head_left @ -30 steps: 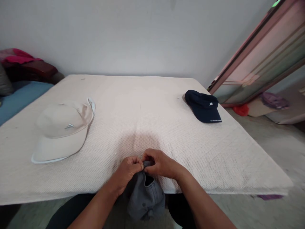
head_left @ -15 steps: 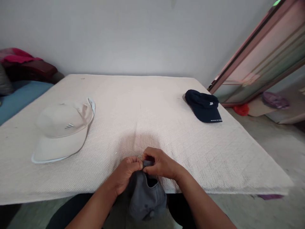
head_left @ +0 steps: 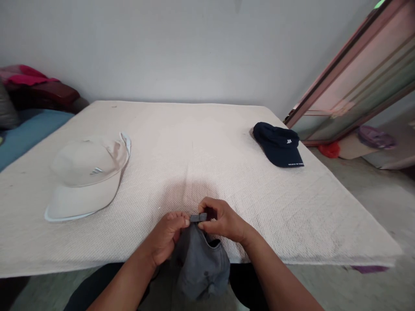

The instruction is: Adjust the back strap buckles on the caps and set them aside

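Note:
A grey baseball cap (head_left: 204, 268) hangs at the table's front edge, its crown below the tabletop and its back opening facing up. My left hand (head_left: 169, 233) pinches one end of the cap's back strap (head_left: 197, 217). On the strap's other end, the thumb and fingers of my right hand (head_left: 223, 220) are closed. A short length of strap shows between the two hands. The cap's brim is out of sight.
A beige cap (head_left: 86, 177) lies on the left of the cloth-covered table (head_left: 194, 142). Toward the back right lies a navy cap (head_left: 279, 144) with white lettering. A wall (head_left: 181, 52) stands behind the table, and a pink-framed door (head_left: 343, 65) is at the right.
My hands have moved slightly apart, so more of the strap shows between them. The grey cap has shifted a little to the right.

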Demonstrator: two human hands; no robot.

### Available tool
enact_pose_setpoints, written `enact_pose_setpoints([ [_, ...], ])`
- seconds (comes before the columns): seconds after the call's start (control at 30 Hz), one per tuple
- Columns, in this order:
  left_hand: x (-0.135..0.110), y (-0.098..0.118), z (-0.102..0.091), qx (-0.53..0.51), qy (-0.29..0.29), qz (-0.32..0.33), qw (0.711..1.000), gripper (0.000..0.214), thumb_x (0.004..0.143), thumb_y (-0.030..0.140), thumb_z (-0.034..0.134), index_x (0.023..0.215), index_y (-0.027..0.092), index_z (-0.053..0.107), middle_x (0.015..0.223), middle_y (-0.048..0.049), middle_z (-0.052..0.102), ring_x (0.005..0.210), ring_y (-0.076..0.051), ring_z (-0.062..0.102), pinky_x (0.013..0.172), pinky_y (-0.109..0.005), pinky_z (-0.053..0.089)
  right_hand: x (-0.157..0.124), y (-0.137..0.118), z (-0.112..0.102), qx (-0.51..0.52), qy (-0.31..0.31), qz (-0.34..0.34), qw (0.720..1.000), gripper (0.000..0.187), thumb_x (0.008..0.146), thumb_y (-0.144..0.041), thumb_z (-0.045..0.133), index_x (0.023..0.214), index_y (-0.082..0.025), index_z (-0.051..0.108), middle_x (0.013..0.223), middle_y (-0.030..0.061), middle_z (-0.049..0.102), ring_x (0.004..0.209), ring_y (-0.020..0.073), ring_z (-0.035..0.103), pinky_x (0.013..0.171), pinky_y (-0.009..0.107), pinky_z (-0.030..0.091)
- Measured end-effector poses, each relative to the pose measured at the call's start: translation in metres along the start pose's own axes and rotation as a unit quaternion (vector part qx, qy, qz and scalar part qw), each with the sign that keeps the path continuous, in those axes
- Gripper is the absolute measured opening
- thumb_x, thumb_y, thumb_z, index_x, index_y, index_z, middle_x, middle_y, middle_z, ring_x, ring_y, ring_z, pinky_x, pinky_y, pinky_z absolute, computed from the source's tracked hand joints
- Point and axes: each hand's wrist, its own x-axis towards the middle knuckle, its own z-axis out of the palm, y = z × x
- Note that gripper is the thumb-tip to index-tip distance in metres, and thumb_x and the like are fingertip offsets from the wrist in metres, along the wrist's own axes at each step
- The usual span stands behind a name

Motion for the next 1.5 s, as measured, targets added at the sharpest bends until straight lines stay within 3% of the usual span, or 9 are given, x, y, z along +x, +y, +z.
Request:
enact_pose_setpoints([
  [0.23,-0.002,0.001,-0.013,-0.04,-0.058,0.002,0.997,0.006,0.063,0.015,0.061,0.064,0.016,0.055,0.058,0.001,0.053,0.051,-0.011,0.047,0.052,-0.024,0.034,0.003,0.002,0.004,0.13,-0.023,-0.017,0.991,0.022,0.065,-0.022,0.07,0.075,-0.017,0.051,0.069,-0.0039,0.048,0.062,0.0087,0.041,0.056,0.021,0.033],
  [0.43,0.001,-0.002,-0.008,-0.054,-0.091,0.013,0.994,0.007,0.07,0.019,0.06,0.071,0.013,0.064,0.064,-0.0022,0.059,0.06,-0.014,0.053,0.062,-0.027,0.041,0.003,0.0,0.004,0.081,-0.01,-0.035,0.996,0.017,0.067,-0.018,0.066,0.079,-0.017,0.054,0.07,-0.0032,0.05,0.065,0.0102,0.045,0.06,0.023,0.037],
  [0.53,0.002,-0.003,-0.002,-0.046,-0.078,0.017,0.996,0.016,0.076,0.028,0.061,0.073,0.013,0.065,0.068,-0.003,0.061,0.063,-0.014,0.055,0.064,-0.027,0.042,0.002,0.0,0.004,0.059,-0.008,-0.046,0.997,0.016,0.068,-0.017,0.065,0.081,-0.018,0.055,0.072,-0.0024,0.052,0.067,0.0109,0.046,0.062,0.023,0.039],
  [0.67,0.005,-0.007,-0.001,-0.033,-0.037,0.014,0.999,0.014,0.067,0.021,0.072,0.066,0.014,0.061,0.061,0.001,0.057,0.056,-0.01,0.05,0.057,-0.023,0.036,0.001,-0.001,0.006,0.033,-0.007,-0.051,0.998,0.018,0.069,-0.014,0.064,0.085,-0.018,0.058,0.074,-0.0019,0.054,0.068,0.0109,0.047,0.062,0.023,0.039],
  [0.8,0.006,-0.01,-0.003,-0.009,-0.013,0.018,1.0,0.017,0.066,0.025,0.074,0.071,0.013,0.063,0.065,-0.0006,0.06,0.06,-0.011,0.052,0.06,-0.024,0.037,0.0,-0.003,0.007,0.035,-0.019,-0.028,0.999,0.017,0.072,-0.02,0.065,0.089,-0.018,0.06,0.071,-0.0025,0.054,0.064,0.0097,0.047,0.058,0.022,0.038],
  [1.17,-0.004,0.0,0.006,0.002,-0.034,0.055,0.998,0.016,0.065,0.02,0.062,0.055,0.017,0.05,0.057,0.0025,0.052,0.057,-0.011,0.045,0.057,-0.024,0.034,-0.001,0.0,0.009,0.137,-0.011,-0.006,0.991,0.017,0.069,-0.022,0.068,0.081,-0.017,0.057,0.063,-0.0036,0.052,0.056,0.0078,0.044,0.05,0.02,0.032],
  [1.3,-0.007,0.003,0.002,0.118,-0.002,0.092,0.989,0.018,0.068,0.019,0.058,0.055,0.018,0.045,0.069,0.0,0.055,0.062,-0.012,0.046,0.058,-0.025,0.034,-0.001,-0.002,0.009,0.088,-0.015,-0.002,0.996,0.014,0.068,-0.02,0.066,0.08,-0.017,0.059,0.061,-0.005,0.048,0.055,0.007,0.041,0.048,0.019,0.029],
  [1.43,-0.008,0.008,-0.001,0.315,0.06,0.203,0.925,0.024,0.068,0.013,0.055,0.053,0.019,0.037,0.074,-0.0014,0.054,0.067,-0.013,0.045,0.062,-0.025,0.034,0.002,-0.001,0.009,0.033,-0.04,0.011,0.999,0.016,0.066,-0.012,0.061,0.081,-0.017,0.059,0.06,-0.0061,0.046,0.055,0.0063,0.038,0.047,0.018,0.027],
  [1.5,-0.008,0.009,-0.002,0.323,0.063,0.208,0.921,0.024,0.069,0.014,0.054,0.054,0.02,0.036,0.073,-0.001,0.052,0.066,-0.013,0.044,0.061,-0.025,0.033,0.003,0.0,0.009,0.046,-0.054,0.023,0.997,0.018,0.067,-0.014,0.062,0.084,-0.017,0.059,0.061,-0.0059,0.046,0.055,0.0065,0.039,0.048,0.018,0.028],
])
